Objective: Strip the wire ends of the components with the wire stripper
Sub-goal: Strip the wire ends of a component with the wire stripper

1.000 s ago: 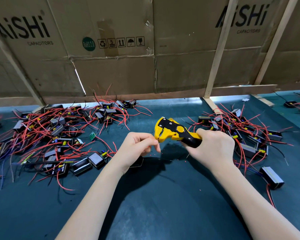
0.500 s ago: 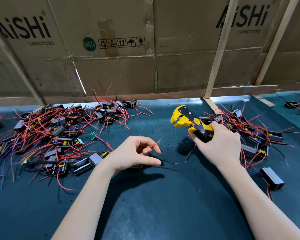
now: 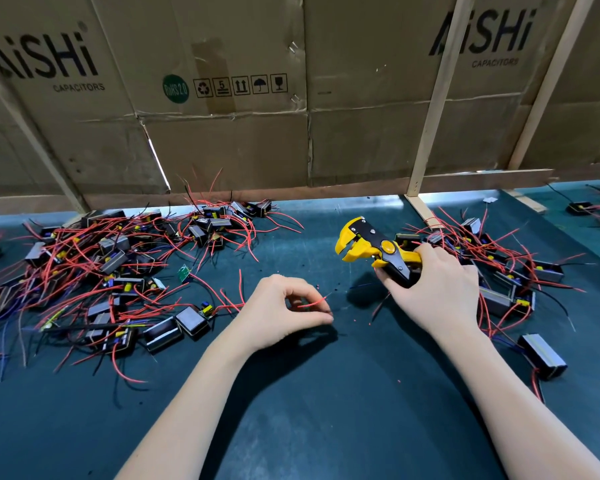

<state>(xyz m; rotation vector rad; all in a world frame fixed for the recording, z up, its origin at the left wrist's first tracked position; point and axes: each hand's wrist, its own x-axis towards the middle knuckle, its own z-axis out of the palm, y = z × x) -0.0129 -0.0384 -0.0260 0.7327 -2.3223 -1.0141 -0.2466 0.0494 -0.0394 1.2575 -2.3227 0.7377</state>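
My left hand [image 3: 278,311] fingers pinch a red wire [image 3: 314,301]; my right hand [image 3: 437,289] grips the wire stripper [image 3: 378,252], its mouth agape, just beyond.

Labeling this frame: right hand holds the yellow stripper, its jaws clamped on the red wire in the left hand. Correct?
Not quite. In the head view the right hand does hold the yellow stripper, but its jaws stand open and clear of the wire. The red wire is pinched in the left hand alone, apart from the tool.
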